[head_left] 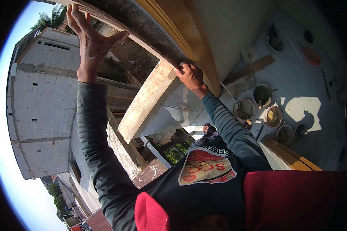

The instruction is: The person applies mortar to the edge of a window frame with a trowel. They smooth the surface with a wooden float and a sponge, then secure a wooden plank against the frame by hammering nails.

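A long, narrow wooden strip (142, 45) slants across the top of the head view, along a rough cement surface (142, 21). My left hand (92, 44) reaches up to it, fingers hooked over its edge and thumb stretched out along it. Lower down, my right hand (191, 78) is closed at the strip's near end, with the fingers curled and the fingertips partly hidden. Just beyond the cement runs a brown wooden frame (191, 32). Below the strip, a pale, cement-smeared wall edge (148, 100) slopes down between my arms.
On the tiled floor at right stand several buckets, among them a dark one (262, 95) and one with a yellow sponge-like piece (273, 116). A brown plank (254, 69) lies behind them. A grey block building (46, 100) rises outside at left; metal framing (156, 150) is below.
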Motion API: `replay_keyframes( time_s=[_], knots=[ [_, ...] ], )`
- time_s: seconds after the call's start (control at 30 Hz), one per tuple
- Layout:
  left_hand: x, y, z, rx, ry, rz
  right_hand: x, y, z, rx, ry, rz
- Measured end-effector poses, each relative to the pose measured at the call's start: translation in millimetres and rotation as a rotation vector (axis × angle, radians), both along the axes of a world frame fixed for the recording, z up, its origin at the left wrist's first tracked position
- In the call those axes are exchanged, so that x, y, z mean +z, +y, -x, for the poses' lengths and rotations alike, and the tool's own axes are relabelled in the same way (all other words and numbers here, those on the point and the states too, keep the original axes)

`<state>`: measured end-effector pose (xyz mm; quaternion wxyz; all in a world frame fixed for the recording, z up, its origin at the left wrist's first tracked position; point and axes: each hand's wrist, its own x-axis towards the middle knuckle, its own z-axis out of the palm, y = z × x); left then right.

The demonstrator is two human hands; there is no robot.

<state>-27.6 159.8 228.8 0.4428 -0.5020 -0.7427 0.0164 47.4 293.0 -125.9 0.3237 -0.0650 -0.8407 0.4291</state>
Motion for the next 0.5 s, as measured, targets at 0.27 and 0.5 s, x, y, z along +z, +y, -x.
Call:
replay_keyframes(
  time_s=[0.27,0.5],
  knots=[
    [0.5,-2.7,8.3,-0.065,-0.089,-0.088,-11.5,1.0,6.1,-0.028,0.044,-0.099],
    [-1.7,-6.6,12.6,-0.242,-0.284,-0.219,-1.4,3.5,-1.9,0.005,0.014,-0.118]
  ],
)
